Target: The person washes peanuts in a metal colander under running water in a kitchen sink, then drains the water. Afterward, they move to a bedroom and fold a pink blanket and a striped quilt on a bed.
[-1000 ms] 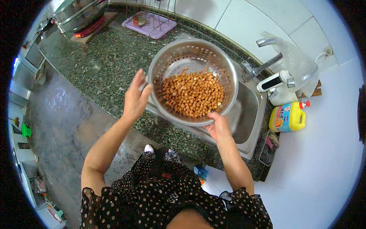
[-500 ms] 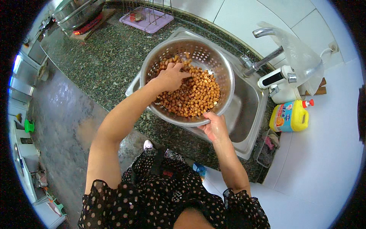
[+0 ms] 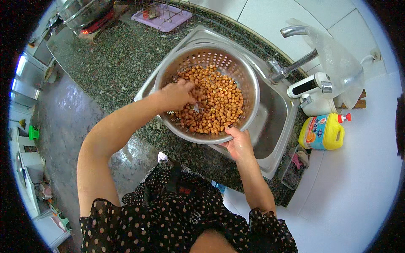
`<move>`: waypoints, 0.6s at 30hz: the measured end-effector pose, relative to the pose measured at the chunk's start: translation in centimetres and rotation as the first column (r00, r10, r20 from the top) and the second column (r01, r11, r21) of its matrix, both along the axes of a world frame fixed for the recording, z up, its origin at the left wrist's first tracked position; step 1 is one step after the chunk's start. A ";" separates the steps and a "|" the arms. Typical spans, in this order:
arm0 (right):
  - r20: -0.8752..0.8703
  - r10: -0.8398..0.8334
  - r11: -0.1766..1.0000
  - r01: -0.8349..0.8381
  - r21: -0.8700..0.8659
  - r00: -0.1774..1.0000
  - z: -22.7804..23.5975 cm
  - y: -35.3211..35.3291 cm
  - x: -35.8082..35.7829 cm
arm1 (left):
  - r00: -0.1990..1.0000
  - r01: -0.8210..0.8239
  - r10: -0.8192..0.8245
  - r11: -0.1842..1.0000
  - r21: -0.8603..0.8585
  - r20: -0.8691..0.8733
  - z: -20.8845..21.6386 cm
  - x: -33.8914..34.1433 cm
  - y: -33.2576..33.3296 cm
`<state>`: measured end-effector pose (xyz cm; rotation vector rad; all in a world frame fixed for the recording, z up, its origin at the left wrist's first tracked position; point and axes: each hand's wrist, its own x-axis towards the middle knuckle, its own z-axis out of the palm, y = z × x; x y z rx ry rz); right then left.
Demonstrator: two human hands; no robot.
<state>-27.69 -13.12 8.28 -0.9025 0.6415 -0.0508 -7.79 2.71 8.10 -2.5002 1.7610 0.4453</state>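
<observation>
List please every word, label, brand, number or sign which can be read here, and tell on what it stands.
Yellow bottle: printed characters on a blue-and-white label with an orange fruit picture; I do not copy the wording.
Red-lit strip at upper left: too small and blurred to read.
Metal colander: no readable text.
</observation>
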 end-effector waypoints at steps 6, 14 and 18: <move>0.037 0.095 0.995 -0.095 0.007 0.995 0.4 0.6 1.1 | 0.956 -0.285 0.269 0.944 -0.167 -0.116 0.6 -0.2 -6.6; -0.006 0.030 0.998 -0.030 0.047 1.000 1.0 0.2 0.5 | 0.960 0.273 -0.265 0.957 -0.094 0.091 1.2 -4.3 -3.8; 0.036 0.040 0.998 -0.042 0.051 0.999 0.3 0.5 0.3 | 0.926 0.013 0.064 0.980 -0.200 0.373 0.5 2.0 -2.5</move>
